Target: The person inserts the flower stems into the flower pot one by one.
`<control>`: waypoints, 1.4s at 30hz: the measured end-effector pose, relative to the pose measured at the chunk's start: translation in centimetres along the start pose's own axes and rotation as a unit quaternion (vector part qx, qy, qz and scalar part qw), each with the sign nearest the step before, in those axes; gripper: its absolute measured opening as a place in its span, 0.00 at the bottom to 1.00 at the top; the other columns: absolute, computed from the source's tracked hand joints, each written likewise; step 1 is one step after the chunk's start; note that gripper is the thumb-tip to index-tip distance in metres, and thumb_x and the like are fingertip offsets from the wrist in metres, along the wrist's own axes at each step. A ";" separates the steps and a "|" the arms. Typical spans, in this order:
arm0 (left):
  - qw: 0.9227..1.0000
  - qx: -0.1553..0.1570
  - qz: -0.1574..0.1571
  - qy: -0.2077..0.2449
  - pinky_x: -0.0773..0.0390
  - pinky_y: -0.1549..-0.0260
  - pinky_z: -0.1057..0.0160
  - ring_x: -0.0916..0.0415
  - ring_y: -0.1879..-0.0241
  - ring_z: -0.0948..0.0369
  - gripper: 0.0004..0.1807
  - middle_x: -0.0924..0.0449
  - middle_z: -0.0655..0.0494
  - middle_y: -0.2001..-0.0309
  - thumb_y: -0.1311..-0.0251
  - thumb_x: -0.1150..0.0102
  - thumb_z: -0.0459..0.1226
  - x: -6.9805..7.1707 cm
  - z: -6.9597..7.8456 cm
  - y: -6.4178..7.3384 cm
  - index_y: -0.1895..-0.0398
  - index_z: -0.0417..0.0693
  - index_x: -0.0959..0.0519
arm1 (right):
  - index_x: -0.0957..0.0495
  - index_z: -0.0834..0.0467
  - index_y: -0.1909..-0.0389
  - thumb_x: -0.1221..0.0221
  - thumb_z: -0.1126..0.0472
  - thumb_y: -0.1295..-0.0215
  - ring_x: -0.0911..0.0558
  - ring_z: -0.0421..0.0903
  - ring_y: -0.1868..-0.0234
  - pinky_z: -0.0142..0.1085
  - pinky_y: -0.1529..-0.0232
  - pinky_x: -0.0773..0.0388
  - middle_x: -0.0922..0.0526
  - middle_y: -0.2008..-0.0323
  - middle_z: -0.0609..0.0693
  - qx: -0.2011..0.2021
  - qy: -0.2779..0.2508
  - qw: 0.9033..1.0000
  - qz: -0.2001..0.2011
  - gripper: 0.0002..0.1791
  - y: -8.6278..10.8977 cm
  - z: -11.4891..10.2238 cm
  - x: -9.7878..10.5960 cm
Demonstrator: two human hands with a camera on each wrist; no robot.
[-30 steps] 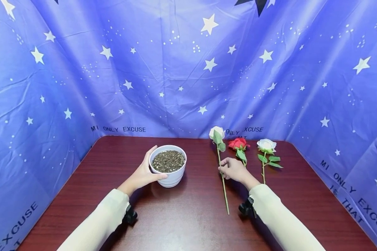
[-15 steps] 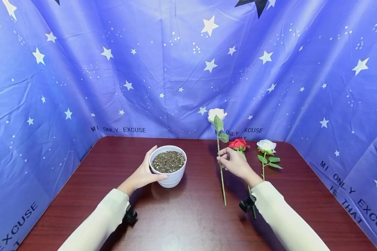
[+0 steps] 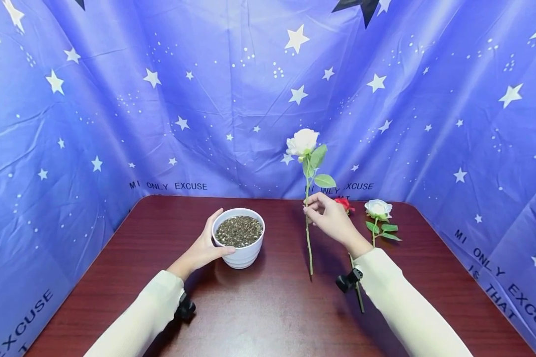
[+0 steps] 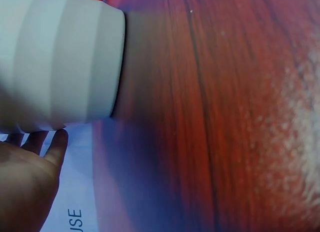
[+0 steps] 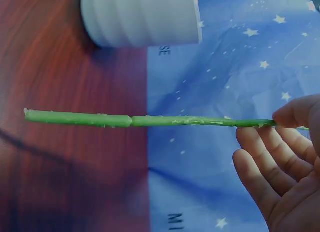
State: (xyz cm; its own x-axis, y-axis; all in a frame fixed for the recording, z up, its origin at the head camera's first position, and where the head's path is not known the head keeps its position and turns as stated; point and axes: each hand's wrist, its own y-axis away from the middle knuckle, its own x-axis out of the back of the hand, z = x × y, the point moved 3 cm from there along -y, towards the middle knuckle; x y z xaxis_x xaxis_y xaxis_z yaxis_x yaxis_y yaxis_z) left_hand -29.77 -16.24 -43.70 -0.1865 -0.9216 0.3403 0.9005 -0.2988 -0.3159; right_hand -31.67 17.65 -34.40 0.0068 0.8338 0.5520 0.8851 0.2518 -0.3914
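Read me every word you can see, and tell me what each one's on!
All on the starry blue cloth:
"MI ONLY EXCUSE", back left
"NLY XCUSE", back right, letters unclear
"MI ONLY EXCUS", right side, cut off
"IS THAT", right side
"EXCUSE", left side
"USE", left wrist view
"SE", right wrist view
"MI", right wrist view
Scraps below some lines are unreadable.
The pot shows no writing.

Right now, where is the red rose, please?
In the head view, the red rose lies right of centre, partly behind the right hand and beside a white rose.
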 end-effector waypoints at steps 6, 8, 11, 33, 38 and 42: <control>1.000 -0.009 0.003 0.004 0.50 0.32 0.41 0.44 0.29 0.45 0.61 0.44 0.41 0.27 0.52 0.24 0.36 0.0 0.1 0.0 0.20 0.49 0.56 | 0.22 0.59 0.57 0.39 0.62 0.30 0.16 0.49 0.71 0.41 0.68 0.17 0.15 0.71 0.52 0.013 0.000 1.000 0.011 0.06 -1.1 -2.2 0.2; 1.000 -0.010 0.003 0.001 0.50 0.32 0.41 0.44 0.29 0.46 0.61 0.43 0.41 0.27 0.52 0.24 0.36 -0.1 0.1 0.0 0.20 0.49 0.56 | 0.22 0.57 0.57 0.39 0.59 0.29 0.16 0.53 0.70 0.41 0.68 0.17 0.15 0.71 0.50 0.019 -0.002 1.000 0.016 0.06 -1.5 -2.9 0.2; 1.000 -0.006 0.004 -0.003 0.50 0.32 0.41 0.44 0.30 0.46 0.61 0.43 0.42 0.27 0.52 0.24 0.37 -0.1 0.2 0.0 0.20 0.50 0.55 | 0.22 0.56 0.57 0.39 0.58 0.29 0.16 0.58 0.69 0.41 0.68 0.17 0.16 0.72 0.49 0.030 -0.009 0.999 0.024 0.06 -2.0 -3.9 0.2; 1.000 0.020 0.008 0.007 0.49 0.31 0.43 0.43 0.30 0.47 0.61 0.43 0.43 0.27 0.52 0.23 0.37 -0.2 0.6 0.2 0.20 0.50 0.55 | 0.24 0.62 0.52 0.43 0.62 0.26 0.14 0.55 0.66 0.42 0.65 0.16 0.15 0.65 0.55 0.126 -0.127 0.983 0.044 0.08 -5.5 -10.5 -2.5; 1.000 0.020 0.007 0.012 0.50 0.31 0.42 0.44 0.29 0.47 0.61 0.44 0.42 0.26 0.52 0.23 0.37 -0.3 0.8 0.3 0.20 0.50 0.55 | 0.24 0.61 0.52 0.43 0.62 0.26 0.14 0.50 0.67 0.39 0.65 0.17 0.15 0.65 0.52 0.132 -0.115 0.984 0.042 0.08 -5.9 -10.9 -3.6; 1.000 0.019 0.006 0.015 0.50 0.32 0.42 0.44 0.29 0.47 0.61 0.43 0.42 0.27 0.52 0.23 0.37 -0.3 0.7 0.3 0.20 0.51 0.55 | 0.24 0.60 0.52 0.43 0.62 0.26 0.14 0.47 0.67 0.40 0.64 0.17 0.15 0.65 0.53 0.130 -0.113 0.984 0.035 0.08 -6.0 -11.0 -4.6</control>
State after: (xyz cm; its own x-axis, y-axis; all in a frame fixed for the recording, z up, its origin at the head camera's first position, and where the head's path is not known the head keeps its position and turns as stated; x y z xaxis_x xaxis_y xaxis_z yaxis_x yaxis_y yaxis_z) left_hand -29.11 -15.85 -43.26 -0.1866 -0.9320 0.3106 0.9170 -0.2787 -0.2853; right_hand -31.88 6.95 -26.53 -0.0656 0.9345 0.3498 0.7371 0.2817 -0.6143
